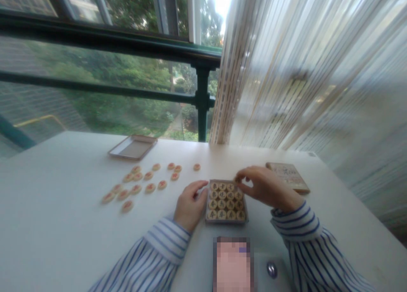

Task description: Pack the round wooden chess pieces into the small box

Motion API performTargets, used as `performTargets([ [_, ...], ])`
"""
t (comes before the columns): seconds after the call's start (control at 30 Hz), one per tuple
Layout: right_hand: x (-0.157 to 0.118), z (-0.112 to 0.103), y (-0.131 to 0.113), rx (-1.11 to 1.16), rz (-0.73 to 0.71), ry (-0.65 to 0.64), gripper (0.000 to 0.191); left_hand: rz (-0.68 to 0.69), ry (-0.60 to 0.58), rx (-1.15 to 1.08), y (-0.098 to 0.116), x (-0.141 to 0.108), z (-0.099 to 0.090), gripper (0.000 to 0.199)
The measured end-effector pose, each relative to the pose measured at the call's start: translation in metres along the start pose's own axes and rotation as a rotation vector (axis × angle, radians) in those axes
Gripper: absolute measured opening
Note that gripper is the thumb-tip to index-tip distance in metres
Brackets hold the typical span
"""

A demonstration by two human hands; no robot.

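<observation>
A shallow square box (227, 222) stands on the table, filled with rows of round wooden xiangqi pieces (221, 204) bearing dark characters. My left hand (191, 204) lies along the box's left side, fingertips at its wall, thumb and forefinger apart. Over the far right corner of the box, my right hand (262, 186) pinches a xiangqi piece (237, 179), mostly covered by the fingers. Loose xiangqi pieces with red characters (150, 188) lie scattered on the table left of the box.
An open shallow tray or lid (133, 147) lies at the back left of the white table (73, 232). Right of the box is a flat printed case (288, 177). A phone-like object (233, 264) is close to me, beside a small shiny oval (272, 269). A string curtain (273, 71) hangs behind.
</observation>
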State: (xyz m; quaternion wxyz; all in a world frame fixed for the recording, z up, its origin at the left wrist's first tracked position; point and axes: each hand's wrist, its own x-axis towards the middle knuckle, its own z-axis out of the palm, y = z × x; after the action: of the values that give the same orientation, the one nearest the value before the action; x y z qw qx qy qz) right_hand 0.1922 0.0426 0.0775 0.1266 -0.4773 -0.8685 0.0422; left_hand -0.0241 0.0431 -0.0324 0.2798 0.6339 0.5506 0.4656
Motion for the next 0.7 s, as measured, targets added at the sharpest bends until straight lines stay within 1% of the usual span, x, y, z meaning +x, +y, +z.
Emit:
performTargets([
  [0.23,0.001,0.007,0.010,-0.047,0.043,-0.039,0.019,0.027,-0.036,0.102,-0.002,-0.001,0.001,0.030],
  [0.43,0.003,0.012,0.014,-0.080,0.092,-0.106,0.022,0.046,-0.052,0.103,-0.001,-0.001,0.000,0.029],
  [0.6,0.004,0.015,0.014,-0.100,0.098,-0.156,0.024,0.042,-0.050,0.108,0.001,-0.001,0.000,0.028],
  [0.7,0.005,0.019,0.016,-0.102,0.088,-0.158,0.025,0.046,-0.052,0.111,0.003,-0.001,-0.001,0.027],
])
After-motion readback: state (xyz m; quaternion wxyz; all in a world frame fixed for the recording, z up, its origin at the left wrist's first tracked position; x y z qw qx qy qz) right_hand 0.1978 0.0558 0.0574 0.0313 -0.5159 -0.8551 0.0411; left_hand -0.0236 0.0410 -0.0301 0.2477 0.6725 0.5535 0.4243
